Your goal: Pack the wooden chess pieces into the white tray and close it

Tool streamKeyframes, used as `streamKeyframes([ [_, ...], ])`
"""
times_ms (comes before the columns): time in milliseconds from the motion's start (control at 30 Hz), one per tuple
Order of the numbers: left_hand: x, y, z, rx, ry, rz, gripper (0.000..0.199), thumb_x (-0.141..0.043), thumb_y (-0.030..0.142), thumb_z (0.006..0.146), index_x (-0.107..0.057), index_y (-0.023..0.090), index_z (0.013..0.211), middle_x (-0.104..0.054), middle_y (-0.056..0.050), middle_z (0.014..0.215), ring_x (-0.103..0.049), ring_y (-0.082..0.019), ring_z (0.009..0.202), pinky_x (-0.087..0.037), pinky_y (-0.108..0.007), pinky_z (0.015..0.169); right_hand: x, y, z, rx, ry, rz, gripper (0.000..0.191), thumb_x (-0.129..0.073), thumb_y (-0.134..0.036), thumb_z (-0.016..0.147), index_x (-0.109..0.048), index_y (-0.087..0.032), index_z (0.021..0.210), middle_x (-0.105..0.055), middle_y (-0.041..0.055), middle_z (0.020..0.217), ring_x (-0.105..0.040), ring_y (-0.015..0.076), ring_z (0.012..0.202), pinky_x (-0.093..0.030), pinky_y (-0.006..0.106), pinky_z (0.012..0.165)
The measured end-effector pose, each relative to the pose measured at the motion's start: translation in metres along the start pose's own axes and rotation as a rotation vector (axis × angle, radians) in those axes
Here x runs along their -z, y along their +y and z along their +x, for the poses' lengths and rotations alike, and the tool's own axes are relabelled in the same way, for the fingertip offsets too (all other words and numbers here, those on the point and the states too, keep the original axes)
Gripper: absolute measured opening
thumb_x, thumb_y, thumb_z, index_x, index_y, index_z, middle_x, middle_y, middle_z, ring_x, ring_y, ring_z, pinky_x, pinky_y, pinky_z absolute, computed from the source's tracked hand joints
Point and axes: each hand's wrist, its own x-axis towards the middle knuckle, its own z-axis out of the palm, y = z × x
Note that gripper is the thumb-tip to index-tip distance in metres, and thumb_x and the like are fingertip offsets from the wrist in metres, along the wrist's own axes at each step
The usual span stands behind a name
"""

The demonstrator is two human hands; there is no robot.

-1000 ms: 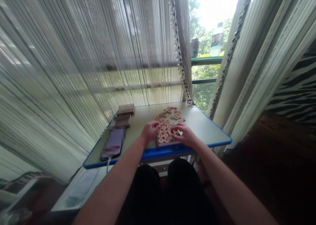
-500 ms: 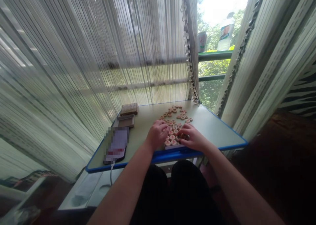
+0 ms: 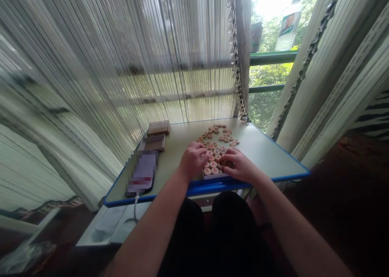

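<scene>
A shallow box [image 3: 209, 177] packed with round wooden Chinese chess pieces [image 3: 213, 164] lies at the table's front edge. The pieces carry red or dark characters. My left hand [image 3: 191, 160] is at the box's left side, its bent fingers apart and their tips touching pieces. On the right, my right hand [image 3: 238, 163] curls over the pieces, with thumb and fingers closed around a piece in that corner. The hand partly hides this piece. Beyond the box, several loose chess pieces [image 3: 226, 139] lie scattered on the pale table [image 3: 264, 155].
A phone [image 3: 142, 173] with a white cable [image 3: 135, 208] lies at the table's left edge. Behind it are an open tray [image 3: 156, 143] and a wooden box [image 3: 158, 127]. String curtains [image 3: 182, 46] hang behind the table. A bottle [image 3: 288, 29] stands at the window.
The view has shifted slightly, so the table and box sit a little higher in the picture. Both hands stay at the box, with only small finger movement.
</scene>
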Motion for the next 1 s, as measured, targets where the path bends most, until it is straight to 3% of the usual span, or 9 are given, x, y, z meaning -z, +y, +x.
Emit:
streamKeyframes([
  [667,-0.0041,-0.0019,0.0003,0.034,-0.021,0.042,0.029,-0.047,0.027,0.082,-0.065,0.017,0.063,-0.061,-0.006,0.075,-0.051,-0.018,0.08,-0.042,-0.032,0.079,-0.0005,-0.0026,-0.0045,0.023,0.053,-0.034,0.021,-0.058,-0.02,0.072,-0.07,-0.023,0.089,-0.057,0.0045,0.076,-0.05,0.0176,0.076,-0.043,0.031,0.073],
  [1000,-0.0047,-0.0022,0.0005,0.047,-0.025,0.049,0.028,-0.047,0.027,0.081,-0.066,0.017,0.063,-0.061,-0.006,0.074,-0.051,-0.018,0.08,-0.042,-0.032,0.078,0.0028,-0.0066,-0.0039,0.053,0.028,-0.031,0.013,-0.056,-0.023,0.075,-0.069,-0.023,0.075,-0.056,0.0041,0.071,-0.049,0.0168,0.072,-0.042,0.031,0.071],
])
